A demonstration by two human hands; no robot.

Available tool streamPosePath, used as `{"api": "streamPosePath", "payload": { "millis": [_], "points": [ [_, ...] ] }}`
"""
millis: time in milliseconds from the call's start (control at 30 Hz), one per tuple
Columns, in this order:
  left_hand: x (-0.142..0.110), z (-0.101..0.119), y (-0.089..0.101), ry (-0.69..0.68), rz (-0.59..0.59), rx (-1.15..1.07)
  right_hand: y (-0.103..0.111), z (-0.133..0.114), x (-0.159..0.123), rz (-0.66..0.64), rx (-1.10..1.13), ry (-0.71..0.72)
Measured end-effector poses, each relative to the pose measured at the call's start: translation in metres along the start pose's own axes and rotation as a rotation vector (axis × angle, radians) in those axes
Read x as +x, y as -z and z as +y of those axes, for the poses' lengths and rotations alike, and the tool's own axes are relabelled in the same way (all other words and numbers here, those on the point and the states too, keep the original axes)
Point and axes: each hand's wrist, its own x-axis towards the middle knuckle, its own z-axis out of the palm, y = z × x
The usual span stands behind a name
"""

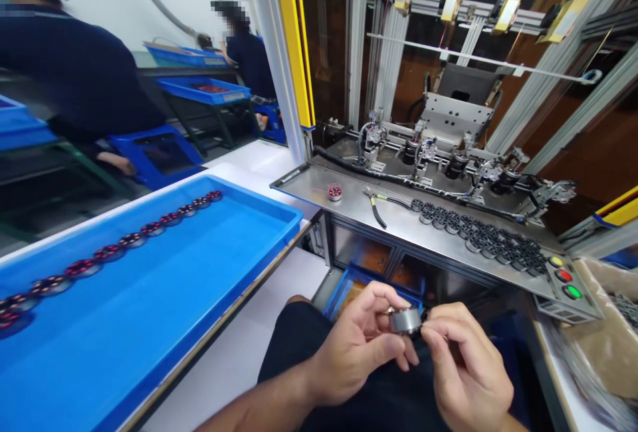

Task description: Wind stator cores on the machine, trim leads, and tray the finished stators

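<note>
My left hand (pixel 361 342) is closed around a short, round motor part (pixel 405 321) with a smooth silver-grey side wall. Its thumb and fingers grip the part from the left, above my lap. My right hand (pixel 466 359) is pinched right at the part's right edge. Something small and dark shows by those fingertips, but what they hold is too small to make out. On the metal bench beyond, a red-wound motor stator (pixel 334 193) stands alone. Pliers with black and green handles (pixel 376 206) lie to its right, beside many dark motor cores (pixel 478 236) in rows.
At left, a blue tray (pixel 164 299) holds a line of red-wound stators (pixel 132 240). A winding machine (pixel 456 153) stands behind the bench. A button box (pixel 565 279) and a lined carton (pixel 603 332) are at right. Two people (pixel 70 66) sit at far left.
</note>
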Motion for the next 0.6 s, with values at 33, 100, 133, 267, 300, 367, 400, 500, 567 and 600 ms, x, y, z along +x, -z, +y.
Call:
{"api": "streamPosePath", "payload": {
  "millis": [33,100,133,267,300,367,400,500,567,600],
  "points": [
    [-0.001,0.001,-0.002,-0.057,0.018,0.036,-0.002,0.0,-0.002,0.008,0.023,-0.023],
    [-0.002,0.003,-0.004,-0.184,0.048,0.125,-0.004,0.0,-0.005,0.015,0.075,-0.086],
    [-0.003,0.004,-0.006,-0.25,0.058,0.177,-0.006,0.002,-0.008,0.016,0.109,-0.134],
    [-0.007,0.008,-0.008,-0.458,0.107,0.409,-0.014,0.01,-0.018,0.002,0.374,-0.416],
    [-0.007,0.009,-0.008,-0.491,0.116,0.464,-0.017,0.012,-0.021,0.0,0.448,-0.483],
    [-0.008,0.009,-0.006,-0.541,0.127,0.558,-0.021,0.015,-0.025,0.001,0.557,-0.578],
    [-0.009,0.01,-0.005,-0.555,0.13,0.592,-0.023,0.016,-0.026,0.004,0.59,-0.607],
    [-0.008,0.01,-0.003,-0.57,0.14,0.658,-0.025,0.017,-0.028,0.017,0.628,-0.653],
    [-0.008,0.01,-0.002,-0.572,0.143,0.671,-0.025,0.018,-0.029,0.016,0.623,-0.662],
    [-0.008,0.01,-0.001,-0.571,0.144,0.665,-0.025,0.018,-0.03,0.012,0.617,-0.659]
  ]
}}
